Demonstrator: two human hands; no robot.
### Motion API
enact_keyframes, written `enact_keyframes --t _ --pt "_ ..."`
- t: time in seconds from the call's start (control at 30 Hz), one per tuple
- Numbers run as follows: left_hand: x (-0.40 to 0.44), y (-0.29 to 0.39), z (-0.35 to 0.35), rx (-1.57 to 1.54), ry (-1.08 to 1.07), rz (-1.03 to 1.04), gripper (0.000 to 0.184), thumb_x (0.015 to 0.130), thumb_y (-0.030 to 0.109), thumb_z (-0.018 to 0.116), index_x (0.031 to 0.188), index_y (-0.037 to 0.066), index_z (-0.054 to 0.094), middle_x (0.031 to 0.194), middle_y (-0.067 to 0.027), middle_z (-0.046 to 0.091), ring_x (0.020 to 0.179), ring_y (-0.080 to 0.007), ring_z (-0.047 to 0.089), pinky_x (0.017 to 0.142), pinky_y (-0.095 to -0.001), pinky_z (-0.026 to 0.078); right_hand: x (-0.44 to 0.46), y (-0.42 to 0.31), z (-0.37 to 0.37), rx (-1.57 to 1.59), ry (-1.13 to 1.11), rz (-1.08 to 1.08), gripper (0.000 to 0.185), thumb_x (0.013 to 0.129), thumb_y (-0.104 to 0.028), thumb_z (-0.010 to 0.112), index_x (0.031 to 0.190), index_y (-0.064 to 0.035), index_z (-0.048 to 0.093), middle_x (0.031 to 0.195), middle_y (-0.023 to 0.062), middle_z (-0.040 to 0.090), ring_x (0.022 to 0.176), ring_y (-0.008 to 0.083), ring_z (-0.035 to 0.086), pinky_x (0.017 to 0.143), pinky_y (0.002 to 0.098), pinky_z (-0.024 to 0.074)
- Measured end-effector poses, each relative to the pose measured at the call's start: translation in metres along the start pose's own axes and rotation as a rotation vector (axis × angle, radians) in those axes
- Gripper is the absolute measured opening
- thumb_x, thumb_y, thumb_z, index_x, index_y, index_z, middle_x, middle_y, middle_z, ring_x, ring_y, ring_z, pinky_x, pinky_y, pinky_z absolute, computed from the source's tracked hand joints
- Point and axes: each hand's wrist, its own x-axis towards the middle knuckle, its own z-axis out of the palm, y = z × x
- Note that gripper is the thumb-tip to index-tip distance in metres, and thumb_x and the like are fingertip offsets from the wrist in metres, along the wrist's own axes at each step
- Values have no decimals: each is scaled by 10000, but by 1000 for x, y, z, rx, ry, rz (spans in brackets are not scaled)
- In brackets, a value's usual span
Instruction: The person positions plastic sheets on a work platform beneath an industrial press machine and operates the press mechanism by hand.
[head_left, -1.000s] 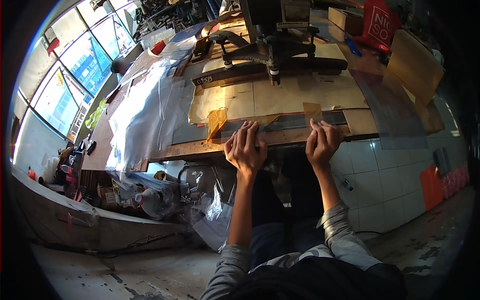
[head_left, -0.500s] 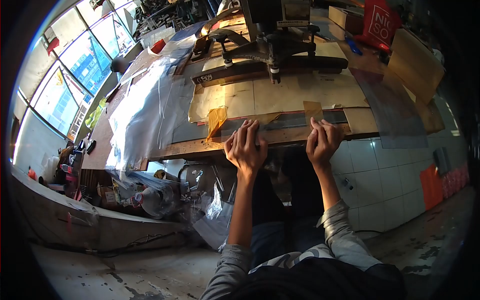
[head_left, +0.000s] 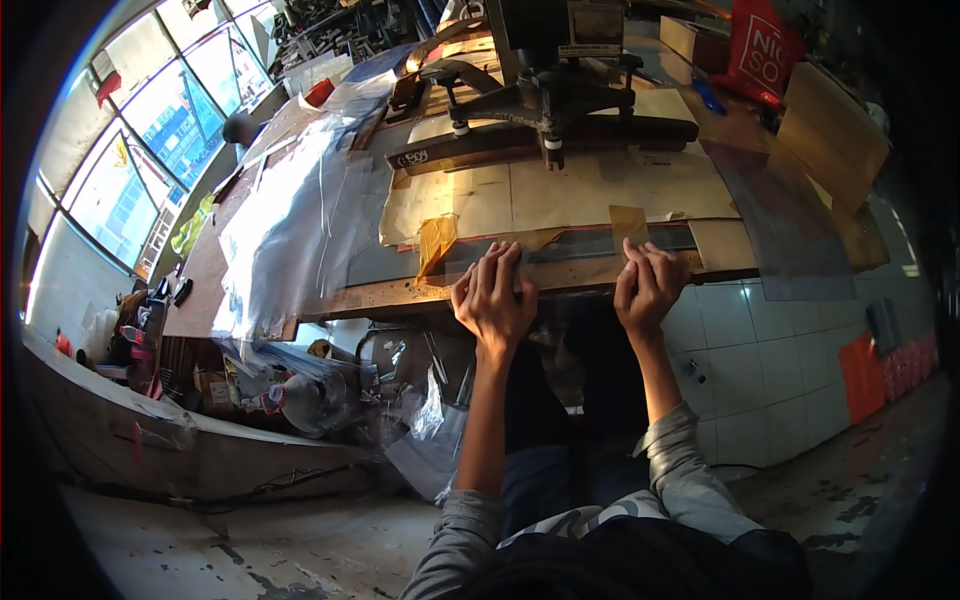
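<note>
At the front edge of the worktable, my left hand [head_left: 495, 295] has its fingers bent and held together, thumb to the right. My right hand [head_left: 648, 290] is in a pinch a little way to the right, fingertips over the same edge. Between them spans what looks like a thin clear plastic sheet [head_left: 575, 270], gripped by both hands; its outline is hard to make out. Just beyond lie a dark grey strip [head_left: 590, 241] and brown card sheets [head_left: 560, 195]. Amber tape pieces [head_left: 436, 243] are stuck near my left hand, with another amber tape strip [head_left: 628, 225] above my right.
A black press frame [head_left: 545, 125] with a long bar stands over the card. Clear plastic sheets [head_left: 290, 220] cover the table's left side. A transparent sheet [head_left: 800, 230] overhangs at right, near an open cardboard box [head_left: 835, 125] and a red bag [head_left: 757, 50]. Clutter lies below left.
Both hands stay in almost the same place and grip. The view has shifted very slightly.
</note>
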Motion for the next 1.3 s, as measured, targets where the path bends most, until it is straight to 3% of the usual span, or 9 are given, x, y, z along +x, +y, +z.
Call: enact_keyframes --t 0.23,0.37,0.63,0.73,0.9,1.0,1.03,1.13,1.3 --pt "2 2 -2 6 -17 -22 260 778 164 596 1020 129 684 1023 -6 689 985 -166 652 859 -307 400 -2 0 0 11 -7 5 231 826 -115 561 997 -60 705 897 37 608 930 210 591 903 399 384" --pt "18 -2 -22 -75 -294 -93 237 840 204 613 1060 138 675 1067 -30 667 993 -205 634 907 -343 403 0 0 -7 39 -127 47 248 847 -166 578 1044 -64 687 970 58 584 981 237 571 904 407 377" --pt "10 -15 -90 103 -599 -86 932 670 383 810 1454 166 355 1447 -165 365 1353 -330 337 1111 -496 233 9 -11 -53 24 -573 -194 674 807 -605 612 1353 -225 502 1391 129 407 1323 290 382 1095 650 133" --pt "-7 -17 -91 180 -564 -162 876 718 387 773 1451 151 353 1471 -150 345 1352 -301 346 1097 -498 228 -1 -14 -58 45 -699 -229 788 748 -556 698 1431 -322 383 1496 129 287 1387 296 305 1070 739 87" --pt "1 -26 -84 -70 -359 -273 700 780 71 732 1402 73 411 1186 -165 591 1098 -269 571 920 -363 447 1 -19 -52 1 -657 -227 782 737 -393 765 1420 -259 408 1475 118 332 1356 308 362 1066 740 125" --pt "9 -24 -80 -512 -318 -630 577 861 86 674 1382 49 430 1067 -118 611 952 -220 628 828 -331 495 10 -22 -52 18 -586 -221 634 791 -362 728 1352 -180 499 1392 93 449 1290 285 448 1078 721 126" --pt "23 -14 -83 -952 -318 -868 364 926 26 583 1285 9 526 982 -78 622 820 -131 645 725 -244 500 15 -24 -53 26 -565 -220 598 804 -354 718 1337 -174 516 1376 82 467 1274 274 465 1080 717 126" --pt "28 -17 -72 -911 -284 -631 235 949 23 550 1174 -14 608 970 -50 605 834 -109 641 729 -222 477 39 -27 -60 43 -479 -211 410 841 -303 689 1207 -134 614 1210 35 604 1134 212 573 1090 675 167" --pt "37 9 -91 -908 -368 -722 201 952 0 516 1105 -28 644 849 -23 539 753 -74 583 666 -203 448 82 -20 -87 82 -500 -238 250 812 -248 715 1007 -94 691 991 20 695 941 169 643 1052 529 325"
